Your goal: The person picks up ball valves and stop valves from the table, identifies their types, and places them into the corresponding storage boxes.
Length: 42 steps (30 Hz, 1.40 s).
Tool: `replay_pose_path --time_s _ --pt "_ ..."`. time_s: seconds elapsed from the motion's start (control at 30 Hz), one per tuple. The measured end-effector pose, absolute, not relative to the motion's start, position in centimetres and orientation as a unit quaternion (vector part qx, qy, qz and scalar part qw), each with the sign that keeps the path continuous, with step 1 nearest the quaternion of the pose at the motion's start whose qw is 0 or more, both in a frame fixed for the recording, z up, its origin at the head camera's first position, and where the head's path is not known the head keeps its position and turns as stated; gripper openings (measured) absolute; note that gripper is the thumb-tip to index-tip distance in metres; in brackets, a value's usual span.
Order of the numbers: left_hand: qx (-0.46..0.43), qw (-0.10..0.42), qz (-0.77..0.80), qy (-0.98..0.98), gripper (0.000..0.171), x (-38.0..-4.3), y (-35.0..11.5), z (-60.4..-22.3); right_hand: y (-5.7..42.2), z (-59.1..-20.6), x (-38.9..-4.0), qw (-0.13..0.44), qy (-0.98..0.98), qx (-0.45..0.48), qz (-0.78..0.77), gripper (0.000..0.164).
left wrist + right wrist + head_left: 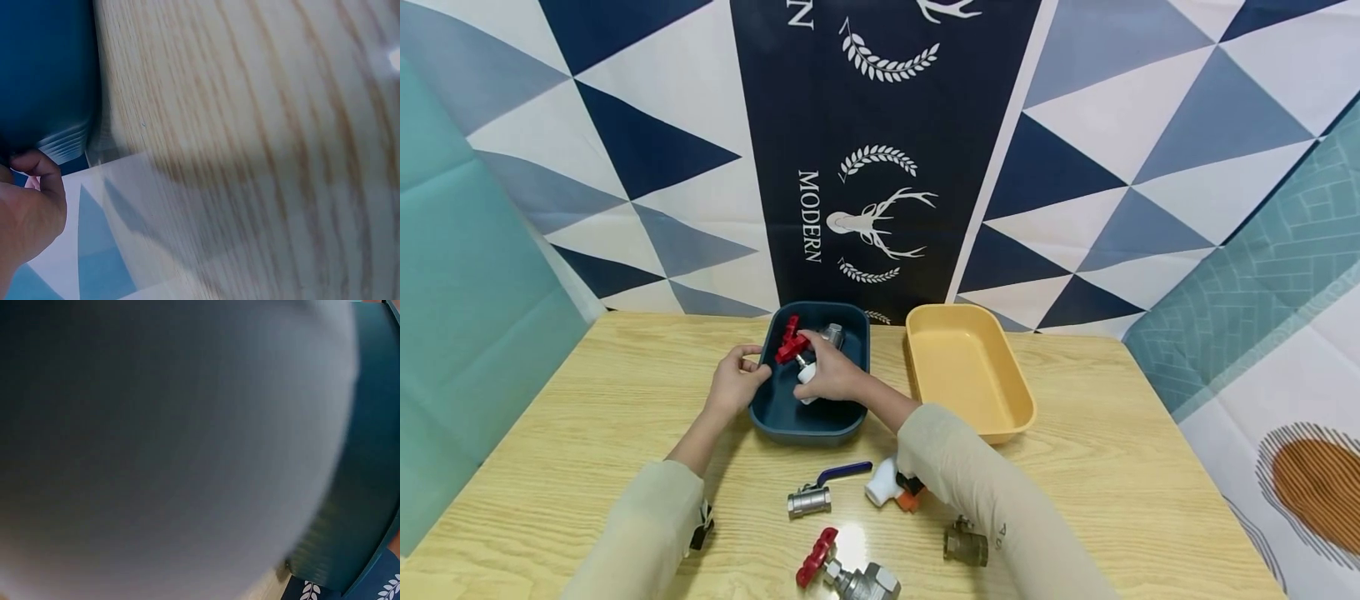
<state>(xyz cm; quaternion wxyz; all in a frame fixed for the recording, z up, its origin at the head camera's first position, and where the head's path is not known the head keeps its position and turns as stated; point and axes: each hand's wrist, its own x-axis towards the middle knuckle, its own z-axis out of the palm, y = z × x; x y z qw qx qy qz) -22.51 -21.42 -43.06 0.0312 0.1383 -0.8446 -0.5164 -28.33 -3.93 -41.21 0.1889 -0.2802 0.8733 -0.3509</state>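
The red-handled white valve (807, 374) is inside the blue bin (808, 436), and we see the right hand (837, 372) partly closed, gripping it between thumb and fingers. To the valve's left, we see the left hand (737, 387), fingers bent, holding the bin's left side.

I note long, pale cream sleeves (632, 533), softly creased. Black block (702, 531) at left cuff (679, 487); dark piece (910, 482) at right cuff (917, 435). Small dark marks (1002, 531) on right sleeve (1018, 517). Left hand (737, 385) and right hand (833, 372) bare.
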Motion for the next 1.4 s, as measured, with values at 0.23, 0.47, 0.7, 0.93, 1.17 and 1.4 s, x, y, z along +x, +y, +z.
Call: replay_pose_path --time_s 0.23,0.47,0.7,0.93,1.17,1.4 --pt "0.141 0.03 -0.518 -0.843 0.04 -22.51 -21.39 -43.06 -3.94 -41.36 -28.53 0.192 0.875 -0.278 -0.348 0.093" --pt "0.141 0.031 -0.516 -0.844 0.041 -22.5 -21.36 -43.13 -4.03 -41.17 -28.57 0.195 0.878 -0.277 -0.337 0.092" --pt "0.142 0.029 -0.515 -0.845 0.041 -22.32 -21.3 -42.94 -3.94 -41.12 -28.7 0.198 0.879 -0.28 -0.33 0.093" --pt "0.14 0.028 -0.514 -0.846 0.041 -22.22 -21.31 -42.85 -3.93 -41.21 -28.86 0.202 0.879 -0.289 -0.32 0.093" --pt "0.14 0.032 -0.513 -0.846 0.04 -22.24 -21.32 -42.94 -3.87 -41.2 -28.75 0.211 0.881 -0.296 -0.302 0.093" --pt "0.136 0.034 -0.515 -0.846 0.04 -22.22 -21.26 -42.79 -3.9 -41.16 -28.67 0.216 0.886 -0.306 -0.272 0.089"
